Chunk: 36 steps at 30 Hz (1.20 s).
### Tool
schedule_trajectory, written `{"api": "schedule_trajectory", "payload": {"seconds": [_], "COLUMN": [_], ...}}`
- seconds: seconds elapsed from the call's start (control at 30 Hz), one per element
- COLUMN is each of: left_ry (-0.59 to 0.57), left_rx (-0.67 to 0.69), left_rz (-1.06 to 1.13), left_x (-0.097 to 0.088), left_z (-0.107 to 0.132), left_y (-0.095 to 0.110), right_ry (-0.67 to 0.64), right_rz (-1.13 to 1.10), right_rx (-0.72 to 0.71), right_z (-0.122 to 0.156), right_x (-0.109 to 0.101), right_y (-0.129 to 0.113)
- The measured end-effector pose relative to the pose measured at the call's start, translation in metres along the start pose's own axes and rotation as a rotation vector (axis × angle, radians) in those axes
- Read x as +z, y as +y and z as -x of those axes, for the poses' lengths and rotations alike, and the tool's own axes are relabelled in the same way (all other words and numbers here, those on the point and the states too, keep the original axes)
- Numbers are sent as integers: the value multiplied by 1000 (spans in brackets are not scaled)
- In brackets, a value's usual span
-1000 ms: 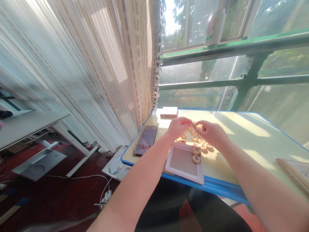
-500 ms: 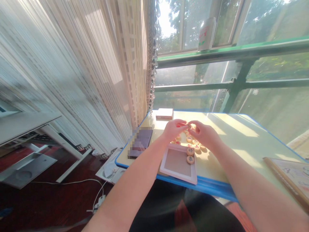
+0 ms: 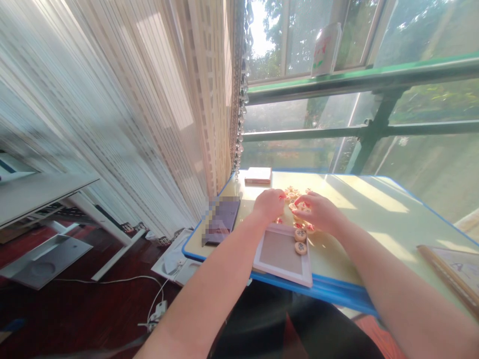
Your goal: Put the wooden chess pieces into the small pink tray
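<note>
Chess pieces [image 3: 292, 193]: pale discs, red or dark characters, clustered mid-table | dark slab [image 3: 229, 217], partly pixelated | white box [image 3: 258, 176] | left hand [image 3: 270, 204] curled beside cluster, grip I can't tell | pale-rimmed tray [image 3: 279, 249], two pieces at its right side | right hand [image 3: 316, 209] bent over cluster, blocking my view, grip I can't tell | framed board [image 3: 451, 269]

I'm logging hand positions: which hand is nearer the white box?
Left. The left hand is on the near side of the white box, slightly right; the right hand is farther off to its right, at the round pieces.
</note>
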<state>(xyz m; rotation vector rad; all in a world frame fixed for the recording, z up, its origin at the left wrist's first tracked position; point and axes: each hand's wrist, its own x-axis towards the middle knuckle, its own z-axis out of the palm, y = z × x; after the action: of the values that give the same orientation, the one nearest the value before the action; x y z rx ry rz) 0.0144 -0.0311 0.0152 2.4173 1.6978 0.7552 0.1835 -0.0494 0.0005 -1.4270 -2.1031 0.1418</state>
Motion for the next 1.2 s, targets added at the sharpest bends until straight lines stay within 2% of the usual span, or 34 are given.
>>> {"api": "schedule_trajectory", "payload": {"seconds": [0.1,0.23,0.5,0.77,0.97,1.2], "left_ry": [-83,-137,-67,-2,-31,-21], "left_rx": [0,-50,-120,-198,-238,-259], "left_rz": [-92,-34,135,202,240,339], "left_x": [-1,-1,8,3,3,3], "left_z": [0,-2,-5,-6,-6,-5], "left_y": [0,-2,-16,-18,-19,-16], "right_ry": [9,-20,-54,-80,-16,127], "right_rz": [-24,12,28,23,-3,150], "right_rx": [-30,-24,-17,-42,46,253], "right_z": [0,-1,-2,-3,-5,-11], "right_x": [2,5,7,11,3,6], "right_y": [-1,0,0,5,9,40]}}
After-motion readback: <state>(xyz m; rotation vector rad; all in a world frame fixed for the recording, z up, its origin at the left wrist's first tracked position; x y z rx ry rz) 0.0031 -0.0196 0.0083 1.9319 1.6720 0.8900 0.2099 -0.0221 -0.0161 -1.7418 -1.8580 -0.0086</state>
